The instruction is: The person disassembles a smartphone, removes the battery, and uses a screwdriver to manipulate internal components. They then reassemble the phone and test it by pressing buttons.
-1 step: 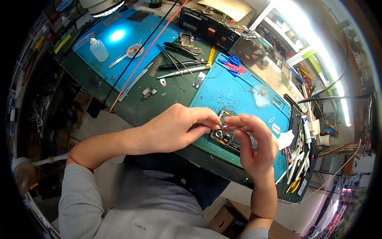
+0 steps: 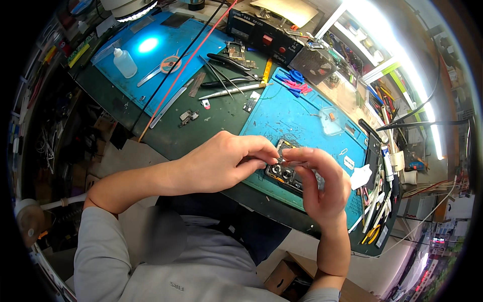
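An opened phone (image 2: 285, 174) with dark inner parts and round camera lenses lies on the blue work mat (image 2: 282, 117). Over its upper end my left hand (image 2: 221, 162) comes in from the left, thumb and forefinger pinched together on something tiny. My right hand (image 2: 326, 180) is curled in from the right, its fingertips almost meeting the left ones. A thin, shiny piece shows between its thumb and fingers, too small to name. The fingers hide part of the phone.
Tweezers (image 2: 220, 76), pliers (image 2: 229, 81) and a pen-like tool (image 2: 234, 91) lie beyond my left hand. A clear dish (image 2: 331, 121) sits on the mat. A white bottle (image 2: 125, 63) stands far left; several hand tools (image 2: 375, 206) crowd the right edge.
The fingers of my right hand have shifted very slightly by the left fingertips. My left hand and the phone stay in place.
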`<state>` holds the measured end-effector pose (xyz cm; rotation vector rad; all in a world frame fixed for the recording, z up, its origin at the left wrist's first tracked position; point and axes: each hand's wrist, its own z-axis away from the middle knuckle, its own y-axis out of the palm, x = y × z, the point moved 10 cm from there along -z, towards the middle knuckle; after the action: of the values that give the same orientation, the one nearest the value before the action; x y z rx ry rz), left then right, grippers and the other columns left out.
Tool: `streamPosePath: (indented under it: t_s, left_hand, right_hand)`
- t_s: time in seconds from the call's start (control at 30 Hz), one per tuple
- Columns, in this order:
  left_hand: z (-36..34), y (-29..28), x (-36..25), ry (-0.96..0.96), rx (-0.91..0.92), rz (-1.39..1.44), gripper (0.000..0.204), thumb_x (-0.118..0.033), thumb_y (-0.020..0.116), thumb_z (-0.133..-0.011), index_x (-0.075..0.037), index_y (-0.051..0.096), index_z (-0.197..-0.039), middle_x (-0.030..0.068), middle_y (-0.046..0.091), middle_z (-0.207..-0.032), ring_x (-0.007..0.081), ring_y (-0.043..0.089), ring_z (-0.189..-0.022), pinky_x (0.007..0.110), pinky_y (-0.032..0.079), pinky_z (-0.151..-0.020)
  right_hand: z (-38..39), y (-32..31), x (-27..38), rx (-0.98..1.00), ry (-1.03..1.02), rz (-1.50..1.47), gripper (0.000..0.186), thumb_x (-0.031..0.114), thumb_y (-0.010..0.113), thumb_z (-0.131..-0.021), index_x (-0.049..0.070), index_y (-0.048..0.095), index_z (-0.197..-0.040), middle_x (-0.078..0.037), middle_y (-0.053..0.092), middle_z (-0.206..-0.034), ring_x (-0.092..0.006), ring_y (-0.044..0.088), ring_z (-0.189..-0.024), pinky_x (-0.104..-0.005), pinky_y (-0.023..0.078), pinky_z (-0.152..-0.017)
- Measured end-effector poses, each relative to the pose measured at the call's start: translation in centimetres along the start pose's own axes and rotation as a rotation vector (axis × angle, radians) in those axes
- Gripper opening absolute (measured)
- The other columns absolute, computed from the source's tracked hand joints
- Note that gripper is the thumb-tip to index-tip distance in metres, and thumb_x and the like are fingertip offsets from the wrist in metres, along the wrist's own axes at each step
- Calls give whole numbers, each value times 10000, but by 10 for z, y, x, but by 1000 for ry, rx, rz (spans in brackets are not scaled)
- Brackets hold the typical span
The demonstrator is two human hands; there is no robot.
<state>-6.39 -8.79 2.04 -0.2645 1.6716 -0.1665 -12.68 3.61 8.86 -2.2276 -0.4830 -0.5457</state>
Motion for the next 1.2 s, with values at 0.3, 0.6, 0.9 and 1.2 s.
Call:
streamPosePath:
  t_s: [0.3, 0.6, 0.9, 1.2]
  left_hand:
    - [2, -2, 4, -17, -23, 22, 217, -7, 661, -1003, 8, 703, -1215, 131, 783, -1153, 225, 760, -1099, 333, 598, -963]
    - [0, -2, 7, 13, -55, 38, 204, -15, 675, -1000, 1, 723, -1198, 116, 787, -1137, 216, 764, -1071, 326, 599, -938]
    - [0, -2, 6, 34, -67, 26, 195, -8, 677, -996, -1, 731, -1183, 107, 789, -1127, 209, 765, -1054, 324, 602, -917]
    - [0, -2, 5, 36, -73, 6, 187, -14, 686, -993, 1, 736, -1173, 112, 789, -1123, 212, 767, -1051, 324, 604, -907]
  right_hand:
    - [0, 1, -5, 8, 62, -52, 414, -141, 662, -918, -13, 606, -1308, -176, 766, -1066, -285, 785, -893, -354, 636, -786]
    - [-1, -3, -10, -34, 103, -69, 502, -151, 637, -940, -49, 537, -1421, -196, 763, -1054, -252, 785, -919, -340, 634, -799]
    - [0, -3, -10, -42, 100, -93, 500, -133, 644, -955, -72, 518, -1435, -222, 754, -1041, -262, 780, -911, -342, 633, -791]
    - [1, -2, -13, -45, 100, -94, 494, -137, 647, -952, -73, 526, -1426, -215, 754, -1042, -250, 779, -910, -334, 630, -790]
